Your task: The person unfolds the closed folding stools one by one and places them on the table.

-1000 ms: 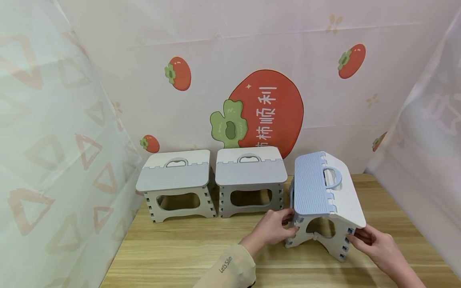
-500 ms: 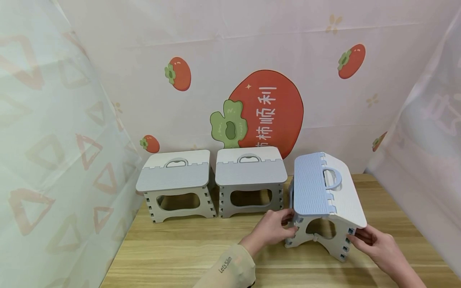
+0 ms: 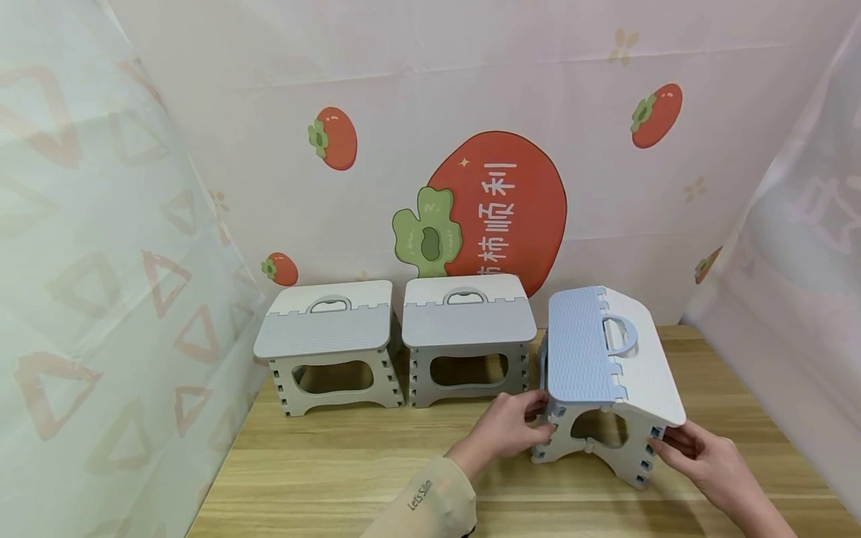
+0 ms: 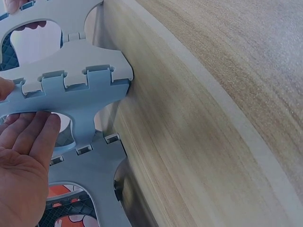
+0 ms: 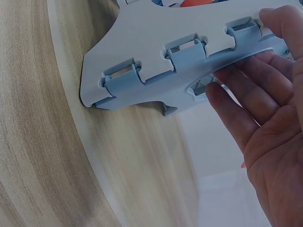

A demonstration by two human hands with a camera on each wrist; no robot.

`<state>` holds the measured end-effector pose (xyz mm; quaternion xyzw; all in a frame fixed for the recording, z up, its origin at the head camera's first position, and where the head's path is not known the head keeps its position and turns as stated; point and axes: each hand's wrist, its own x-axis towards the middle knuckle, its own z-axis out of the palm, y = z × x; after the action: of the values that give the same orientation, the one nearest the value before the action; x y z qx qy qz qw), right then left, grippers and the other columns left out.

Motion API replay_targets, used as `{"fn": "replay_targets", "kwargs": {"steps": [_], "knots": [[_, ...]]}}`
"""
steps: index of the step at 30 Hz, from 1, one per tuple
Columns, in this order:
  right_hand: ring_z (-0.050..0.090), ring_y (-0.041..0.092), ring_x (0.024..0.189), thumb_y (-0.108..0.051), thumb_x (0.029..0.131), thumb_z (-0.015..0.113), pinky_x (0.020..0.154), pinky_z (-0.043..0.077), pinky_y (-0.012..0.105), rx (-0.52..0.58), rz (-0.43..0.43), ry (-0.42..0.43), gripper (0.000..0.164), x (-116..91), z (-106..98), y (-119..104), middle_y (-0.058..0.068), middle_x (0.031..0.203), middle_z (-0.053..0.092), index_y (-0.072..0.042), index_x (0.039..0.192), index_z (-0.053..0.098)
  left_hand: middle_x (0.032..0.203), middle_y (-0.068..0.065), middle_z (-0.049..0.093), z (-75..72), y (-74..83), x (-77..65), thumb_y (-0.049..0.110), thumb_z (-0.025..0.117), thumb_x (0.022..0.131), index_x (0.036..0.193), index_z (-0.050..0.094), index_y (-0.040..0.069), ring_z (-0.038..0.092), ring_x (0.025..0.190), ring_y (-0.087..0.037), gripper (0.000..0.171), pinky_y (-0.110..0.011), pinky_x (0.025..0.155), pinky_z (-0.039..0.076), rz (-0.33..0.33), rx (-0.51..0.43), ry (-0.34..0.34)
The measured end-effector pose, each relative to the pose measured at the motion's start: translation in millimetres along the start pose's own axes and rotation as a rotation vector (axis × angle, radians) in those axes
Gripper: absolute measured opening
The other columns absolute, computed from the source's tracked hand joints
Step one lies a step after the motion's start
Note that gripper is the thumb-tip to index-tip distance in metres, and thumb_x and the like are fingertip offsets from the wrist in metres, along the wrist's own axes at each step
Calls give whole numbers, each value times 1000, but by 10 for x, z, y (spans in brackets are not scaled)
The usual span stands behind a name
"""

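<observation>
A blue-and-white folding stool (image 3: pixel 584 351) stands at the right of the wooden table, partly folded. Its seat bends along the middle into a ridge, with a blue carrying handle there. The left hand (image 3: pixel 506 424) grips the stool's left front leg edge; in the left wrist view its fingers (image 4: pixel 35 135) reach into the opening of the blue side panel, and its thumb lies on the white end panel. The right hand (image 3: pixel 709 457) holds the right front edge, thumb in front. Fingertips of the right hand (image 5: pixel 279 123) go under the blue panel in the right wrist view.
Two more folding stools, the left one (image 3: pixel 323 329) and the middle one (image 3: pixel 468 321), stand unfolded side by side at the back. Behind them hangs a cloth backdrop (image 3: pixel 269 187) printed with persimmons. Bare wooden table (image 3: pixel 336 471) shows at the front left.
The gripped stool's seat spreads very slightly wider, its ridge a touch lower. Both hands keep their holds almost in place, and the other two stools have not moved.
</observation>
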<state>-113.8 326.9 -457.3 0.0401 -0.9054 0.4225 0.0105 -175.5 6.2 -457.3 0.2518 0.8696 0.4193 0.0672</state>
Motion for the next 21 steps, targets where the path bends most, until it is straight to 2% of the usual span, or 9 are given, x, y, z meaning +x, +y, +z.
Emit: {"fn": "replay_targets", "kwargs": {"steps": [12, 21], "knots": [[63, -12, 89, -17, 97, 73, 67, 60, 20, -5, 4, 7, 47, 2, -10, 14, 29, 116, 71, 11, 132, 60, 119, 8, 74, 4, 0, 2, 25, 76, 92, 125, 69, 19, 66, 111, 0, 34, -12, 90, 51, -6, -17, 0], [63, -12, 89, -17, 98, 71, 67, 59, 20, -4, 8, -3, 47, -2, -14, 14, 29, 117, 70, 11, 133, 59, 121, 7, 73, -5, 19, -8, 27, 76, 92, 126, 69, 19, 66, 112, -1, 36, -13, 92, 51, -11, 17, 3]]}}
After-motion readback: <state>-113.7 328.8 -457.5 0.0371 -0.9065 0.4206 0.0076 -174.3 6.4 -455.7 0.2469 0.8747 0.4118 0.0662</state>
